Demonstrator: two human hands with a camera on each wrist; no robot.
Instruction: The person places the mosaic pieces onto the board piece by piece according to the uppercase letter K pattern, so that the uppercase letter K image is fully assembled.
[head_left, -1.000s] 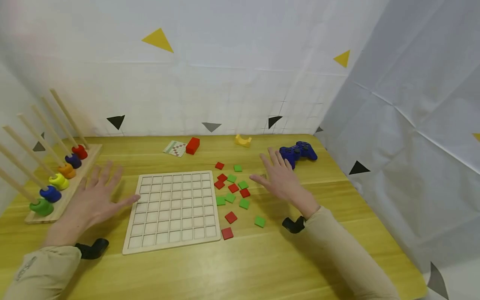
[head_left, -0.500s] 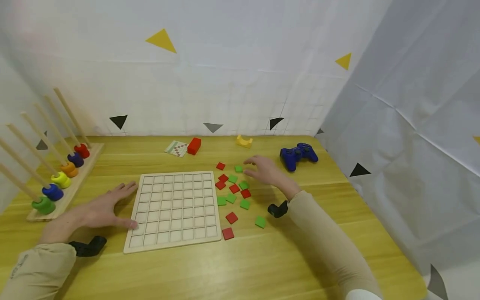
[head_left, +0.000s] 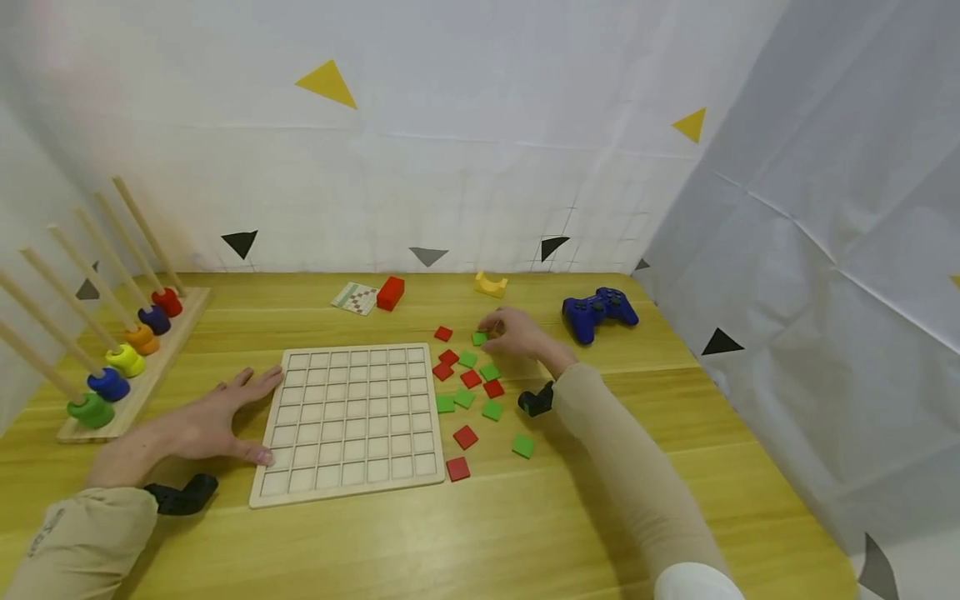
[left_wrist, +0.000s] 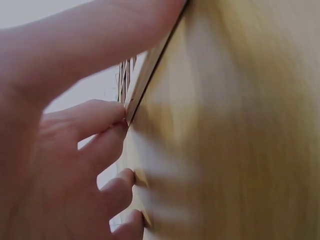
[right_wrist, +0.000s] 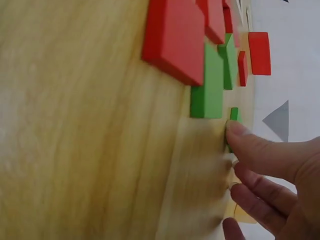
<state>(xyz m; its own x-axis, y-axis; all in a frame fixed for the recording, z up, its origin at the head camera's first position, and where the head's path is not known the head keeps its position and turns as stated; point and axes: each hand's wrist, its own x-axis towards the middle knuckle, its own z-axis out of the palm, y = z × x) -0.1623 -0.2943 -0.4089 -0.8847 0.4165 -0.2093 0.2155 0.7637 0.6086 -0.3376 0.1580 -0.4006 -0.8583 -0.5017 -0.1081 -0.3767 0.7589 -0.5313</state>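
Observation:
In the head view, my left hand (head_left: pixel 202 423) is at the left side of the pale wooden grid board (head_left: pixel 442 477), fingers spread. Its thumb tip overlaps the board's edge and its fingertips touch near the far left corner, as the left wrist view shows too. My right hand (head_left: pixel 522 335) reaches down to the farthest green tile (head_left: pixel 478 339). In the right wrist view, that thumb lies against the tile and the other fingers curl down to the tabletop behind it. Other red tiles (head_left: pixel 466 437) and green tiles (head_left: pixel 522 446) lie scattered right of the board.
A wooden peg rack (head_left: pixel 123 408) with coloured rings stands at the left. Along the back lie a pattern card (head_left: pixel 356 298), a red block (head_left: pixel 391 293) and a yellow arch block (head_left: pixel 491 286). A blue game controller (head_left: pixel 599 313) sits beyond my right hand.
My left hand has come down from above the table onto the board's left edge. From near the controller, my right hand has moved left and down to the far green tile, its fingers curling.

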